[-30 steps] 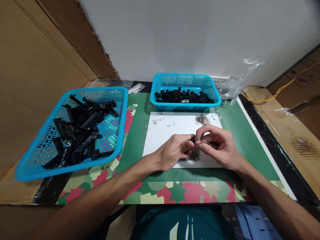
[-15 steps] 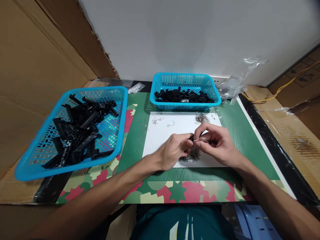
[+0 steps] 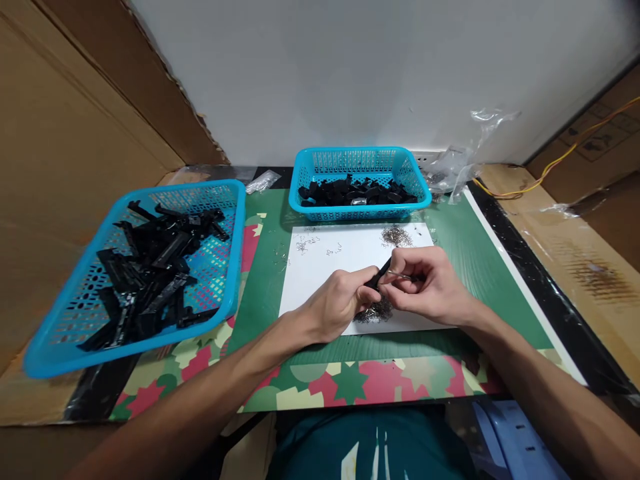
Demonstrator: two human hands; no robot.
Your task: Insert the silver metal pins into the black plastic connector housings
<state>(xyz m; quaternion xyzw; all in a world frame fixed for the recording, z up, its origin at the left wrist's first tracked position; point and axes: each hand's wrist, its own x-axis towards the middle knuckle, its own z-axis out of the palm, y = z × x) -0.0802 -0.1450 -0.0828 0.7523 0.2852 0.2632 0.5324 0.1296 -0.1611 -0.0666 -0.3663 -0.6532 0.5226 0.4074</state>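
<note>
Pinched in my left hand (image 3: 337, 303) is a small black plastic part (image 3: 384, 269), its upper end sticking out past the thumb and forefinger. My right hand (image 3: 433, 285) is closed on thin metal tweezers (image 3: 400, 275), whose tip points at the black part. The fingertips of both hands almost meet there and hide the finer detail. Just beneath lies a pile of tiny metal springs (image 3: 376, 311) on a white sheet (image 3: 313, 280). Another heap of small metal pieces (image 3: 396, 235) sits farther back on the sheet, with a few loose ones at its left.
A blue basket (image 3: 239, 253) of long black plastic parts stands at the left. Behind the sheet is a second blue basket (image 3: 360, 212) with smaller black pieces. Clear plastic bags (image 3: 447, 167) lie at the back right, near a yellow cable (image 3: 545, 175). Cardboard (image 3: 75, 87) walls the left side.
The black part now shows more above my left thumb, tilted up to the right. My right fingers have shifted slightly around the tweezers. The whole view has turned a little to the right.
</note>
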